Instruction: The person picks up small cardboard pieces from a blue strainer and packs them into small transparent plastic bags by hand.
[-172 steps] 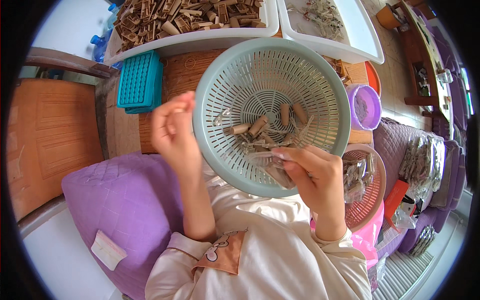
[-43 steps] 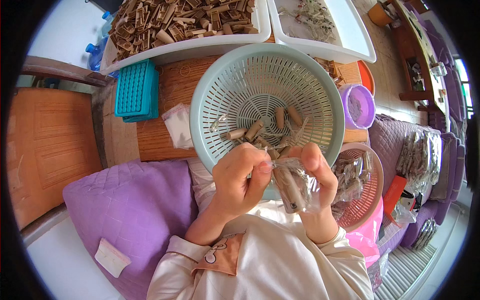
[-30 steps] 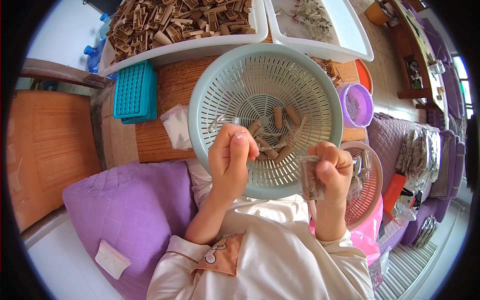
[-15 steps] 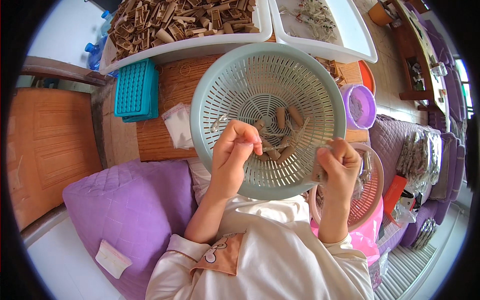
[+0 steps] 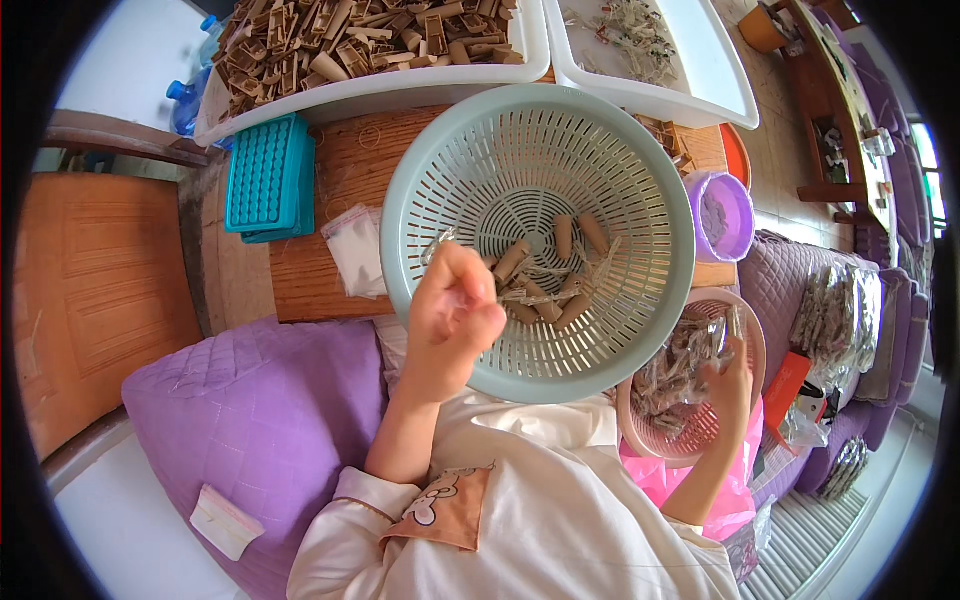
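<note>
A large grey-green plastic colander (image 5: 400,200) sits in front of me, holding several brown tube-shaped pieces (image 5: 594,232) and thin pale strands (image 5: 545,272). Over its near left side is my left hand (image 5: 455,315), with curled fingers pressed to the thumb; anything between them is hidden. A small clear, shiny piece (image 5: 440,240) lies by the colander's left wall, partly behind that hand. My right hand (image 5: 732,388) reaches into a pink basket (image 5: 690,448) at the right, thumb and slightly blurred fingers apart. Clear packets with brownish contents (image 5: 675,375) lie in this basket beside the fingers.
Behind the colander stand a white tub (image 5: 380,82) heaped with brown pieces and another white tub (image 5: 690,98) with small clear parts. Teal trays (image 5: 268,175) and white plastic bags (image 5: 355,250) lie left. A purple container (image 5: 725,215) stands right; purple cushions (image 5: 250,410) flank me.
My right hand has moved from the colander's right rim down into the pink basket, and the small piece it held no longer shows in it. My left hand has shifted slightly left and nearer.
</note>
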The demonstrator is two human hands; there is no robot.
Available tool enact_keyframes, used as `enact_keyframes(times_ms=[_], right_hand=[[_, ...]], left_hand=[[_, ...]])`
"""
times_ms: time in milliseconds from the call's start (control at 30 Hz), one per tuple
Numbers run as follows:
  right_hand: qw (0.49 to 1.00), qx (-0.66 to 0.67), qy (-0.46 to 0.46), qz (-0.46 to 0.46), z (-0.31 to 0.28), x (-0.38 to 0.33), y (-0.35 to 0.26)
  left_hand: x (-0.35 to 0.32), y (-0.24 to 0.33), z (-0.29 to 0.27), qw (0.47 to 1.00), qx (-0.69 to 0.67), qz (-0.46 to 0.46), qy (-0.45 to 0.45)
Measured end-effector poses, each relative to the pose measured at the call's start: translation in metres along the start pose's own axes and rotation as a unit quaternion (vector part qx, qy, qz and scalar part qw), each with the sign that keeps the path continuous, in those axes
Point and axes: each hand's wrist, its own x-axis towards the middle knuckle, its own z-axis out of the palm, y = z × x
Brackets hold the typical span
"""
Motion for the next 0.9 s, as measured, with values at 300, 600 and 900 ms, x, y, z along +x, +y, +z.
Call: enact_keyframes(times_ms=[300, 600, 900], right_hand=[[0.970, 0.073, 0.008, -0.232, -0.020, 0.016, -0.122], [0.801, -0.174, -0.321, -0.475, 0.078, 0.056, -0.213], [0.840, 0.147, -0.325, -0.409, 0.077, 0.067, -0.239]], left_hand=[[-0.007, 0.039, -0.038, 0.988, 0.046, 0.105, 0.101], [-0.018, 0.034, -0.050, 0.989, 0.058, 0.010, 0.135], [-0.015, 0.027, -0.029, 0.976, 0.087, 0.000, 0.200]])
